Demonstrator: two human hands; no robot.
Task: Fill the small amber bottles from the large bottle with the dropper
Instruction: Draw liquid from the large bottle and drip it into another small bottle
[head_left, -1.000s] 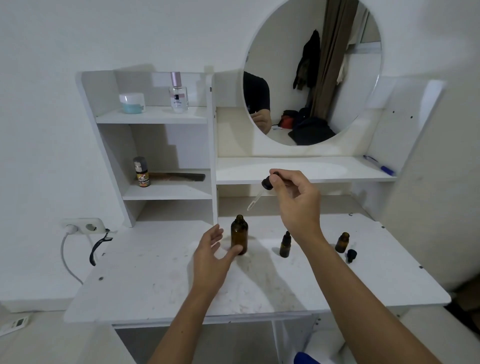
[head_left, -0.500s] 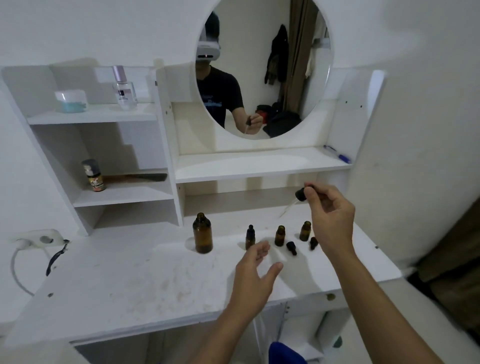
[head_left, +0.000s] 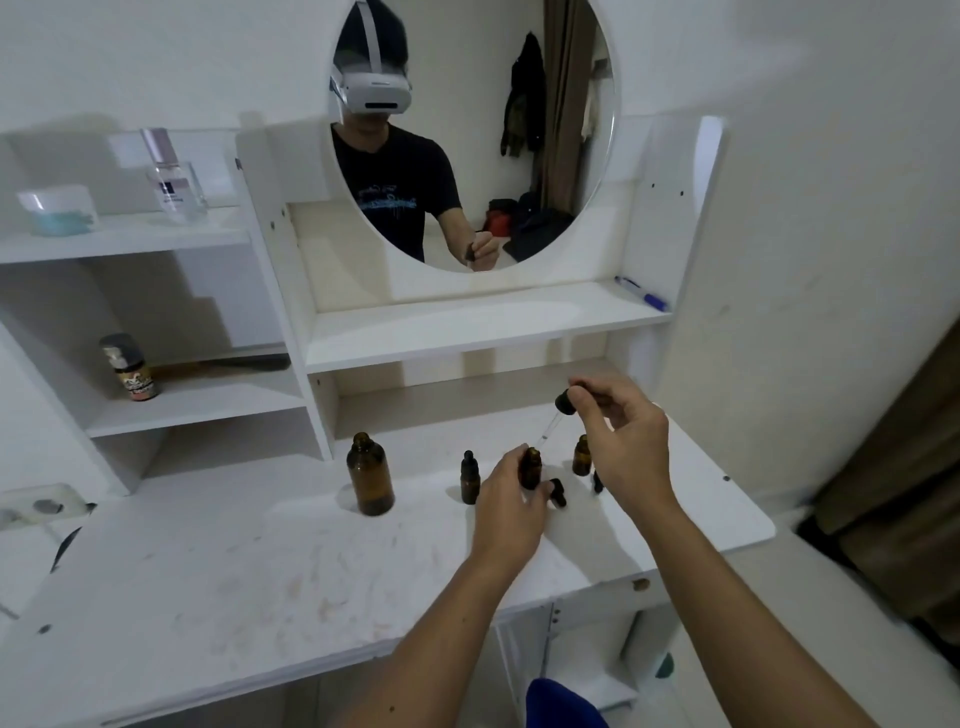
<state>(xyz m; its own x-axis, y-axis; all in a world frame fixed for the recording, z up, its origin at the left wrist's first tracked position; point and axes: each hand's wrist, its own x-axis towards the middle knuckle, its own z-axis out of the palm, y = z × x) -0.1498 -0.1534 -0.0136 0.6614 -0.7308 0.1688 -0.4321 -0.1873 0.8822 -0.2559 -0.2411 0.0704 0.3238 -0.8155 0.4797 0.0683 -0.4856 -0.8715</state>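
Near the counter's (head_left: 218, 566) right rear corner, the dropper (head_left: 558, 413) is pinched by its bulb in the right hand (head_left: 621, 436), tip angled at a small amber bottle (head_left: 531, 467) now clamped in the left hand (head_left: 511, 506), which hovered free a moment ago; discharge seems imminent. The large bottle (head_left: 370, 480) stands uncapped toward mid-counter, a capped one (head_left: 469, 478) between. Shelves and a round mirror (head_left: 561, 156) rise behind.

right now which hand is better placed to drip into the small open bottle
Right. The right hand already pinches the dropper, its tip slanting down just above the open small amber bottle, which the left hand grips to steady.
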